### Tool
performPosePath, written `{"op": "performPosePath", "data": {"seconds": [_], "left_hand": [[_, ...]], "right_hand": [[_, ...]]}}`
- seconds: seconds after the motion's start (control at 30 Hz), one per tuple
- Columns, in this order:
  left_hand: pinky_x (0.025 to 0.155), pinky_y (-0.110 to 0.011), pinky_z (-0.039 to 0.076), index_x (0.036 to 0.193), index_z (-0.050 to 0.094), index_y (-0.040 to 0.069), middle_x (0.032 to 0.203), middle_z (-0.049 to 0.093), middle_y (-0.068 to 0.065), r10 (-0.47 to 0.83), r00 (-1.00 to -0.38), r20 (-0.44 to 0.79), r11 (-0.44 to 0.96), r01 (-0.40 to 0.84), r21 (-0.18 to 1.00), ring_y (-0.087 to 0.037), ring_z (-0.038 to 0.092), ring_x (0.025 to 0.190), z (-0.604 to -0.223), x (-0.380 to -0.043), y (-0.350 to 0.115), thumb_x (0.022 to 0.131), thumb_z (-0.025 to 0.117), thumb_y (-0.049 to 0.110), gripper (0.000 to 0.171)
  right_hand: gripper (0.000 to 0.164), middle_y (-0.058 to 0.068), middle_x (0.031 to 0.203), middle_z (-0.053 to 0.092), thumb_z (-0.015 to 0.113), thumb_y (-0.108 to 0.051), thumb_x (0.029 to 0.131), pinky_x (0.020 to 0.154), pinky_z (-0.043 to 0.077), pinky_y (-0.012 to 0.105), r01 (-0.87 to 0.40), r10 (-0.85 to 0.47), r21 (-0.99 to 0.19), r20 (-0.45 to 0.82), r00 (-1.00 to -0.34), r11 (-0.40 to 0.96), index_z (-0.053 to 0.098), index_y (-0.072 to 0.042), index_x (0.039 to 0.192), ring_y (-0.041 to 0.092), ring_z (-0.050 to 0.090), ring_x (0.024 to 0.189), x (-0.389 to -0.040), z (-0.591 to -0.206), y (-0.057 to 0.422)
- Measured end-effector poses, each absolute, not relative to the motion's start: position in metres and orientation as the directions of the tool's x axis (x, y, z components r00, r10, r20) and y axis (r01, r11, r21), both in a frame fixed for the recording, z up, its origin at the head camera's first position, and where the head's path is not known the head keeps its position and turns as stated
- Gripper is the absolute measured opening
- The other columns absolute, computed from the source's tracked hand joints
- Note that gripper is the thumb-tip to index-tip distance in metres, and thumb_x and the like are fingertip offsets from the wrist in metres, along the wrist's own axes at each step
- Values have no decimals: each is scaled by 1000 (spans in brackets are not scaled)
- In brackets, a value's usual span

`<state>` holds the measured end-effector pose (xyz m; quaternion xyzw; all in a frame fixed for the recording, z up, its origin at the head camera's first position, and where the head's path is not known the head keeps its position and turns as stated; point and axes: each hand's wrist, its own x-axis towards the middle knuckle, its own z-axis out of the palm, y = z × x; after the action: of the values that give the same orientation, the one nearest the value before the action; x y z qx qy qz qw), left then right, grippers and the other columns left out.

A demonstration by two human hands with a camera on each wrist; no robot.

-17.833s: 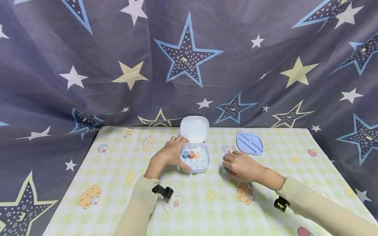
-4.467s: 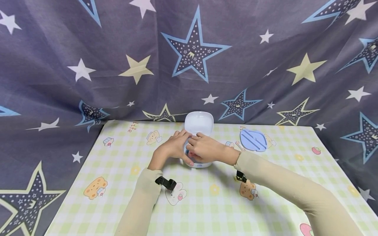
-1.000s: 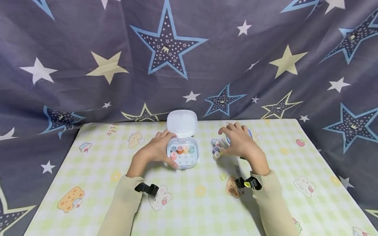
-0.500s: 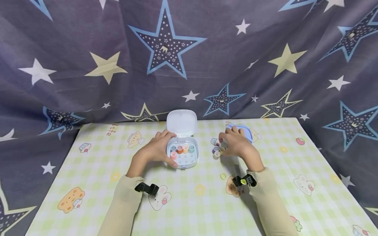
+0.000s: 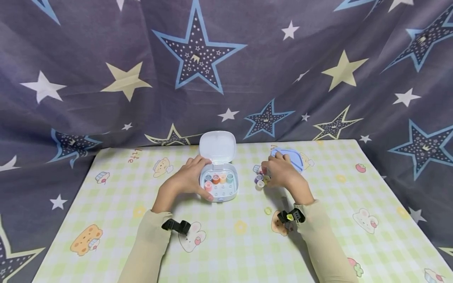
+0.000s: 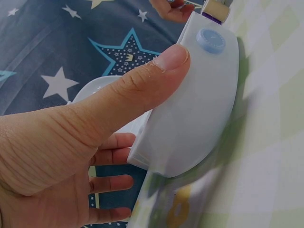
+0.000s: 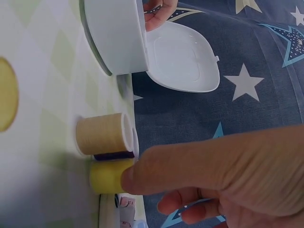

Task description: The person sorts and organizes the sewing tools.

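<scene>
A white sewing box (image 5: pixel 226 196) stands with its lid (image 5: pixel 217 145) raised. Spools of thread in blue, red-orange, peach and teal fill its back row of pegs, and a pink spool (image 5: pixel 208 186) sits in front. My left hand (image 5: pixel 186 179) grips the box's left side, thumb on the front wall (image 6: pixel 199 104) and fingers toward the back. My right hand (image 5: pixel 283 173) is down at loose spools to the right, its thumb (image 7: pixel 156 164) on the end of a yellow spool (image 7: pixel 108 176). A tan spool (image 7: pixel 104 134) and a purple spool (image 5: pixel 258 179) stand beside it. The index fingertip is hidden.
Behind my right hand lies a light blue slotted insert (image 5: pixel 290 157). A small yellow disc-like thing (image 5: pixel 268 211) lies nearer on the checked tablecloth (image 5: pixel 219 251). A star-patterned curtain (image 5: pixel 269 70) hangs at the table's back edge.
The box has gained teal and pink spools since the first frame. My right hand left the box for the loose spools, then lowered onto the yellow one. My left hand keeps its grip.
</scene>
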<state>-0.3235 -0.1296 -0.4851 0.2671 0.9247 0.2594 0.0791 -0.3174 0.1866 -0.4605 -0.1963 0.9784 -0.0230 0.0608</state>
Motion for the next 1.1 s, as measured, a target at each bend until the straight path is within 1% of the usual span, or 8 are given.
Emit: {"op": "performPosePath", "data": {"seconds": [0.23,0.47,0.6,0.83,0.9,0.97,1.03,1.1], "left_hand": [[98,-44,37,134,42,9,129,45,-7,538,-843,-7,719,454,526,-24,38,112,-485,-324,-129,42,90,52,113],[98,-44,37,134,42,9,129,45,-7,539,-842,-11,717,452,531,-24,38,111,-485,-324,-129,41,89,55,114],[98,-44,37,134,42,9,130,45,-7,542,-840,-4,715,459,526,-24,38,111,-486,-325,-131,41,89,55,114],[98,-44,37,134,42,10,129,45,-8,537,-843,-6,720,455,523,-24,38,111,-486,-325,-131,41,89,54,114],[98,-44,37,134,42,10,130,45,-7,537,-843,-8,722,455,522,-24,38,111,-486,-325,-131,41,89,54,114],[98,-44,37,135,42,10,130,44,-8,539,-843,-9,720,455,524,-24,38,111,-486,-324,-131,41,89,54,114],[98,-44,37,135,42,10,130,44,-8,537,-843,-10,721,453,524,-24,38,111,-486,-324,-131,41,89,54,114],[99,-44,37,135,41,9,130,44,-7,534,-845,-12,723,450,524,-24,38,111,-487,-324,-132,41,89,54,115]], "right_hand": [[30,-1,84,53,85,-20,59,82,29,42,-388,-392,-60,-116,-913,920,61,-21,78,25,39,91,-318,-458,186],[27,-1,83,52,81,-19,58,82,26,42,-382,-388,-76,-80,-918,921,62,-20,77,25,38,89,-318,-455,187],[27,-2,83,51,81,-21,58,82,26,43,-384,-391,-92,-71,-918,919,61,-20,77,25,37,89,-317,-452,188],[23,0,85,56,76,-19,60,82,27,41,-382,-388,-123,-34,-921,916,61,-18,79,25,39,87,-310,-440,192],[22,0,84,56,74,-19,63,82,28,41,-382,-385,-126,-2,-923,916,61,-16,80,24,39,85,-308,-437,194],[20,0,80,56,72,-19,65,83,29,42,-385,-381,-137,56,-923,913,60,-14,80,24,39,82,-306,-434,196],[18,0,78,56,69,-20,68,82,29,42,-405,-385,-138,146,-911,904,59,-12,82,24,39,80,-306,-432,196],[17,1,76,56,66,-21,70,82,30,43,-443,-399,-126,266,-877,888,59,-11,82,24,38,78,-306,-431,195]]}}
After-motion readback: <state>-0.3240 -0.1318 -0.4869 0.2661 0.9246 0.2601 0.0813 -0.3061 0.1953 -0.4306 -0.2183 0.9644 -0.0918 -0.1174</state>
